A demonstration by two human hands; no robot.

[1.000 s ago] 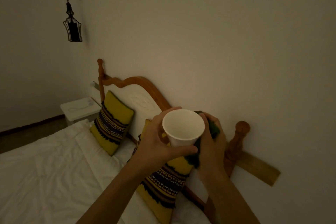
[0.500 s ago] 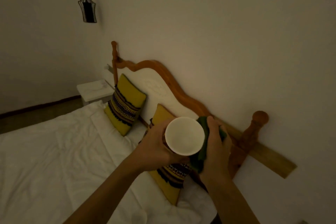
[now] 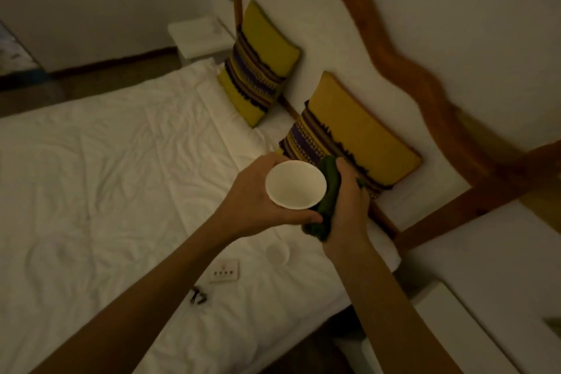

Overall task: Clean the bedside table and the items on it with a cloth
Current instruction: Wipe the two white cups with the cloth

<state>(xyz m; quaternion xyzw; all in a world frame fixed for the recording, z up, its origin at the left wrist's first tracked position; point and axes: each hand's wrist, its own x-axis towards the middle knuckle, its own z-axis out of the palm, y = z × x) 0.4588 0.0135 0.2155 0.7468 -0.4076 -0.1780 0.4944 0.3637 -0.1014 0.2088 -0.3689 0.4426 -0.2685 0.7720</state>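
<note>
Head view: the left hand (image 3: 258, 191) grips a white cup (image 3: 296, 184) above the bed (image 3: 106, 176). The right hand (image 3: 346, 191) presses a green cloth (image 3: 329, 188) to the cup's side. Cup wiping appears in progress. The near desk (image 3: 485, 258) at right likely remains to be wiped.

Left hand (image 3: 258, 191) grips a white paper cup (image 3: 295, 184), mouth up, over the bed (image 3: 106, 176); right hand (image 3: 346, 197) presses a dark green cloth (image 3: 329, 188) against the cup's side. On the bed lie a second cup (image 3: 277, 253), a white switch plate (image 3: 224, 271) and a small dark item (image 3: 198, 297). Two yellow patterned pillows (image 3: 358, 133) lean on the headboard (image 3: 394, 48); white tabletop (image 3: 485, 267) at right.
</note>
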